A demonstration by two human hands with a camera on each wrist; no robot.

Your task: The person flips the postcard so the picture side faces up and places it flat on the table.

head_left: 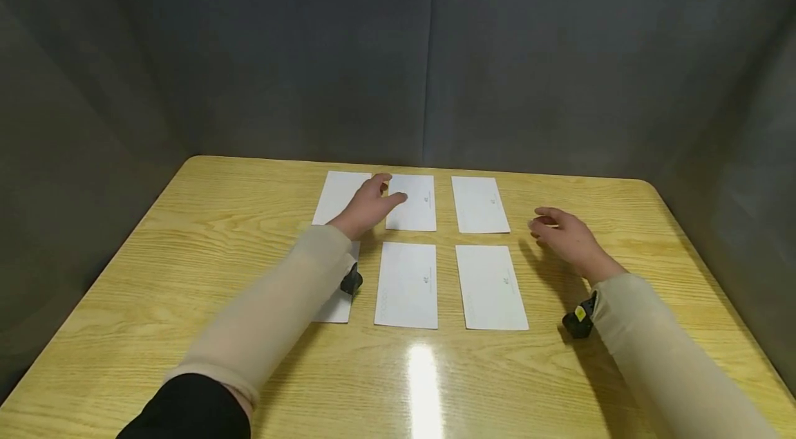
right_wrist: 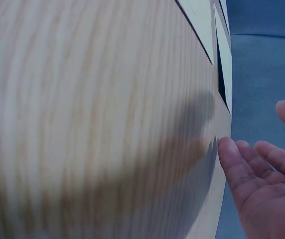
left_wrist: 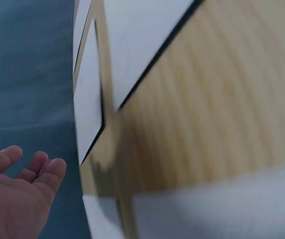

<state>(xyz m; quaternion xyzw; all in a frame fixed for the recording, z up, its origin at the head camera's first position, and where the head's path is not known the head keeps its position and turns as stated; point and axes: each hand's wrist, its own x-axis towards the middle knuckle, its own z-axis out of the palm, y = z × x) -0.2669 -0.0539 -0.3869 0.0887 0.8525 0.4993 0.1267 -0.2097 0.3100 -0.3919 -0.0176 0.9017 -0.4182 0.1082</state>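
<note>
White rectangular sheets with faint small print lie in two rows on the table. The back row has a left sheet, a middle sheet and a right sheet. Nearer me are a left sheet, a middle sheet and a right sheet. My left hand hovers over the back left and middle sheets, fingers apart and holding nothing; its forearm partly covers both left sheets. To the right of the rows, my right hand is raised above bare wood, fingers loosely bent and empty.
The wooden table has rounded back corners. A dark grey curtain stands behind it and along both sides. A bright light reflection falls on the wood near the front middle. Both wrists carry small black cameras.
</note>
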